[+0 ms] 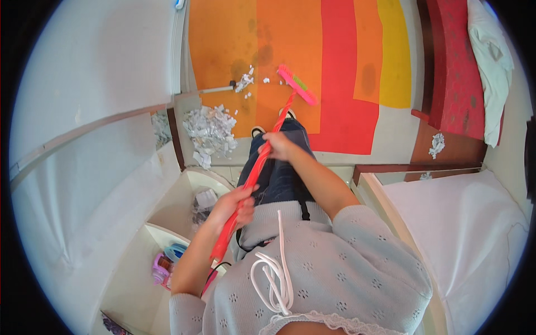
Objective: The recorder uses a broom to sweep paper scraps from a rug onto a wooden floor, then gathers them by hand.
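Both of my hands are wrapped round the long red handle (pixel 252 177) of a broom, which slants from beside my waist up to the floor ahead. My left hand (pixel 231 209) grips it low, near my body. Further up the handle, my right hand (pixel 279 146) is closed round it in front of my legs. The pink broom head (pixel 297 85), with a green patch in its middle, rests on the orange part of the floor mat. Left of it lie small white paper scraps (pixel 244 79), and nearer me a larger heap of paper scraps (pixel 209 131).
A striped mat (pixel 339 61) covers the floor. At left, white shelves (pixel 134 273) hold pink and blue items. A glass edge (pixel 100 125) runs along the left. A red-covered piece of furniture (pixel 455 67) stands at right, with more scraps (pixel 437 145) near its base.
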